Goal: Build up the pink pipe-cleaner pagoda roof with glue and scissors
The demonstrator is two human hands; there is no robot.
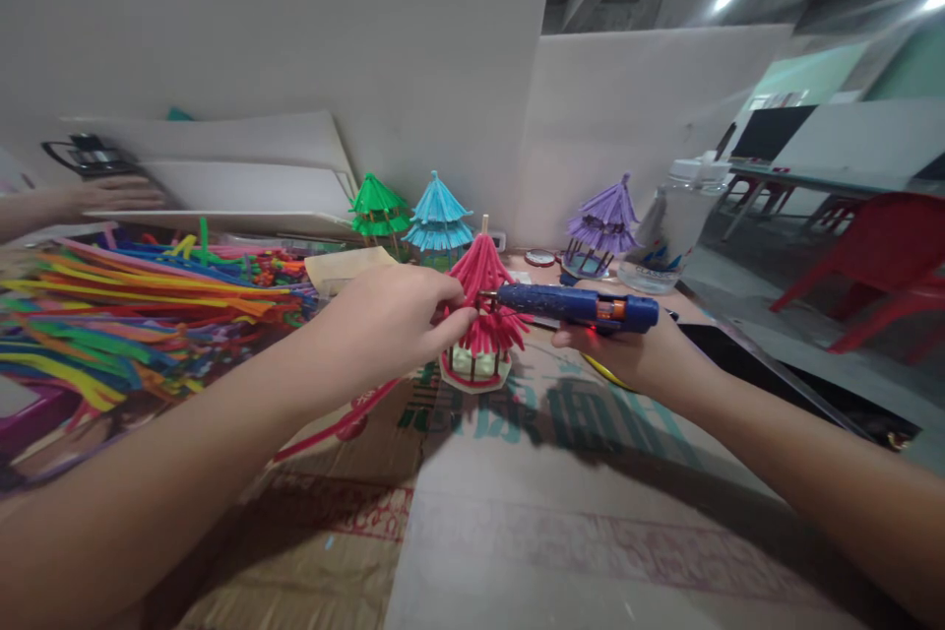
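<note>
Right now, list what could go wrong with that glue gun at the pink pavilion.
1. The glue gun tip sits right beside the left hand fingers pinching the pink pavilion; a burn seems possible.
2. A push from the right hand could tip the pavilion.
3. Glue might drip onto the cardboard.

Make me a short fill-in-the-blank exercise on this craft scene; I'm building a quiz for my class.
1. The right hand holds a blue ____ whose nozzle points at the pink pavilion.
2. The left hand pinches the pink pavilion's ____.
3. Behind it, between the green pavilion and the purple pavilion, stands a ____ one.
4. The water bottle stands right of the ____ pavilion.

Missing words: glue gun; roof; blue; purple
</note>
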